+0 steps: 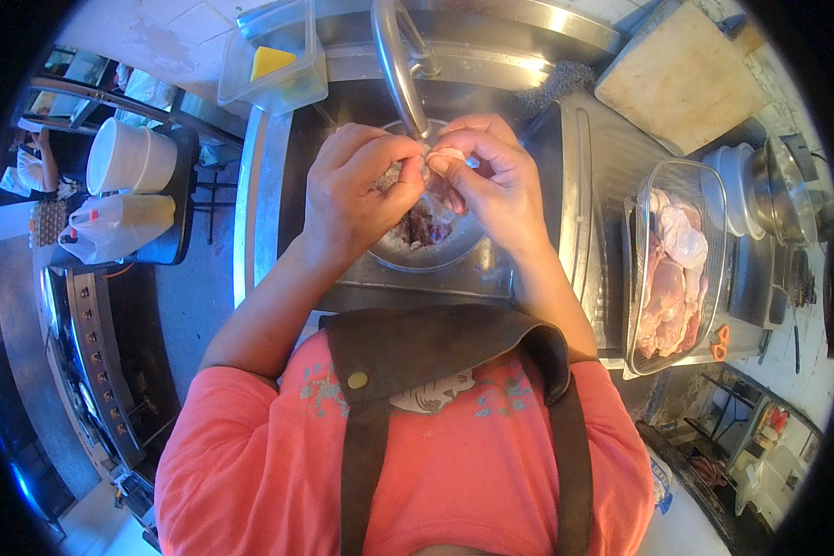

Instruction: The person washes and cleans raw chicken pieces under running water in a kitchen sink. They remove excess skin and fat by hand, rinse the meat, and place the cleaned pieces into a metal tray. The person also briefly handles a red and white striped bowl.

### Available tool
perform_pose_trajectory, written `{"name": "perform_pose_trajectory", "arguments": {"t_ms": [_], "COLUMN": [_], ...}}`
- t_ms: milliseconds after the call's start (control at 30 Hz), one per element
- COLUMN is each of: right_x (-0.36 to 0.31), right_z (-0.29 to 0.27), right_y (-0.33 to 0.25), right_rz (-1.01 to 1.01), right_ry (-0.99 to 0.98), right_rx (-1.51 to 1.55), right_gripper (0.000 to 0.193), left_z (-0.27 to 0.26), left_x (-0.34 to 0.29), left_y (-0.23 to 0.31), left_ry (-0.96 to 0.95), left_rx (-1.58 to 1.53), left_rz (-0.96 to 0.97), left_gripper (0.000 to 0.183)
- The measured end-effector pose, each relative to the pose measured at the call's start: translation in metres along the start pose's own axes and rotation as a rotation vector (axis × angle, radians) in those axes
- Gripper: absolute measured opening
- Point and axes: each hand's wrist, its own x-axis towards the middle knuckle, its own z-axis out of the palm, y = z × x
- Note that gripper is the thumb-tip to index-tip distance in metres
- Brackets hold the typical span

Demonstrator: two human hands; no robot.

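Note:
Both hands are raised over a steel sink, just under the tip of the faucet (397, 69). My left hand (354, 185) has its thumb and index finger pinched together at the edge of a small pale piece of raw meat or skin (450, 154). On the other side, my right hand (499, 181) grips that piece between thumb and fingers. Water seems to fall between them. Below sits a round metal bowl (417, 266), partly covered by my hands, with dark red and whitish scraps (424, 228) in it.
Right of the sink, a wire mesh basket (632, 278) of raw chicken pieces (672, 278) stands on the drainboard, beside orange-handled scissors (720, 343). A cutting board (681, 79) leans behind. A plastic container (301, 93) with a yellow sponge (272, 62) sits at the far left corner.

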Motion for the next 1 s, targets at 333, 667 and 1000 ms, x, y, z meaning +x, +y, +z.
{"name": "perform_pose_trajectory", "arguments": {"t_ms": [333, 667, 1000], "right_x": [0.0, 0.003, 0.014], "right_z": [-0.003, -0.006, -0.014], "right_y": [-0.003, -0.002, 0.009], "right_rz": [-0.171, 0.094, 0.433], "right_ry": [-0.039, -0.107, -0.148], "right_rx": [-0.328, -0.001, 0.67], "right_gripper": [0.007, 0.007, 0.015], "left_z": [-0.009, -0.002, 0.012], "left_x": [0.009, 0.008, -0.014], "left_y": [0.001, -0.011, -0.016], "left_ry": [-0.125, 0.003, -0.359], "left_rx": [0.099, 0.015, -0.658], "left_rz": [0.177, 0.068, -0.6], "left_gripper": [0.023, 0.015, 0.011]}}
